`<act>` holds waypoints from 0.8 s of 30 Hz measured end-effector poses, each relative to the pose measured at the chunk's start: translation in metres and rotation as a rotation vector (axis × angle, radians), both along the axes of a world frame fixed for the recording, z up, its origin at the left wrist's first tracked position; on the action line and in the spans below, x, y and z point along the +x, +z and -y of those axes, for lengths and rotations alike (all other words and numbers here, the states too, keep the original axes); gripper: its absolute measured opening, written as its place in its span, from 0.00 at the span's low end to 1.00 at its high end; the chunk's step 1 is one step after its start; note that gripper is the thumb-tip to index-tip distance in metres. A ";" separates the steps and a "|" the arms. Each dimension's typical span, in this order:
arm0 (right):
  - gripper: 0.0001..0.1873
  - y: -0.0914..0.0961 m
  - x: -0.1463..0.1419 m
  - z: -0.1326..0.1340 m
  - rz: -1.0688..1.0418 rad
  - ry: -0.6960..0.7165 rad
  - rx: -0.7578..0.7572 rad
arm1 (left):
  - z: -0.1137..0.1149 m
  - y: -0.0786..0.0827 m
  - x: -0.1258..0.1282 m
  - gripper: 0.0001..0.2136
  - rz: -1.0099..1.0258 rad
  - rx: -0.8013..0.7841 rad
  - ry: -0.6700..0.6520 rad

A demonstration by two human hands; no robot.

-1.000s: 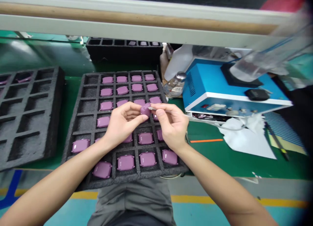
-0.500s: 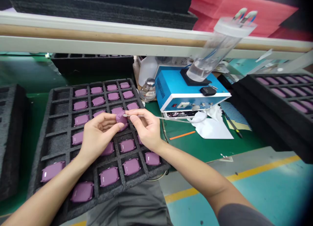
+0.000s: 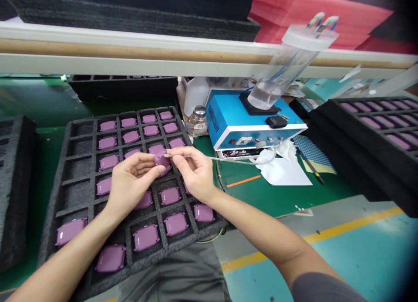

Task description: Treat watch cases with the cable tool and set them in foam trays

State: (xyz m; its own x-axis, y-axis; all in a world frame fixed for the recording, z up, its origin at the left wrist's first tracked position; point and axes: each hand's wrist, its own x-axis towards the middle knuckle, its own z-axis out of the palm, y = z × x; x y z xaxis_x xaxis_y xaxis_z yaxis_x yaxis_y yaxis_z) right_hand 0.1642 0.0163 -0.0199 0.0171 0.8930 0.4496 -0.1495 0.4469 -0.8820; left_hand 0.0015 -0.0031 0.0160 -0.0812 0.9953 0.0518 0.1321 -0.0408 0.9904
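A small purple watch case (image 3: pixel 160 159) is pinched between the thumb and fingers of my left hand (image 3: pixel 130 182), tilted above a black foam tray (image 3: pixel 77 169). My right hand (image 3: pixel 197 173) grips a thin, pen-like tube (image 3: pixel 209 157), and its pale tip touches or nearly touches the edge of the case. The fingers partly hide both pieces. Under my hands, the tray's compartments hold several more purple watch cases (image 3: pixel 146 236), while some cells along its left side are bare.
Behind the tray stand a blue control box (image 3: pixel 222 114) with a clear cylinder (image 3: pixel 277 75) on top, and a glass bottle (image 3: pixel 197 121). An orange strip (image 3: pixel 243 181) and white paper (image 3: pixel 287 171) lie to the right. Another foam tray (image 3: pixel 362 149) is at far right. A shelf (image 3: pixel 130 58) crosses above.
The camera view has shifted very slightly. Both hands keep the same hold, with the tube tip still at the watch case.
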 end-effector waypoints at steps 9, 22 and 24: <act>0.10 0.001 0.000 0.000 0.014 -0.009 0.003 | -0.001 0.001 0.001 0.18 0.002 -0.003 0.005; 0.08 0.001 0.000 0.000 0.014 -0.007 0.017 | -0.001 0.000 -0.002 0.17 0.003 0.008 -0.019; 0.08 0.001 0.000 0.000 0.017 -0.008 0.014 | -0.001 0.000 -0.002 0.17 0.000 0.004 -0.016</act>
State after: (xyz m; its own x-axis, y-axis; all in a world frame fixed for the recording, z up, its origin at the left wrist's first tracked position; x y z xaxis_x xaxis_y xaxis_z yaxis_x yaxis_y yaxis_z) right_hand 0.1642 0.0167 -0.0192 0.0167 0.8867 0.4621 -0.1308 0.4602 -0.8781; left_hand -0.0003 -0.0020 0.0156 -0.0655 0.9963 0.0561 0.1318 -0.0471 0.9902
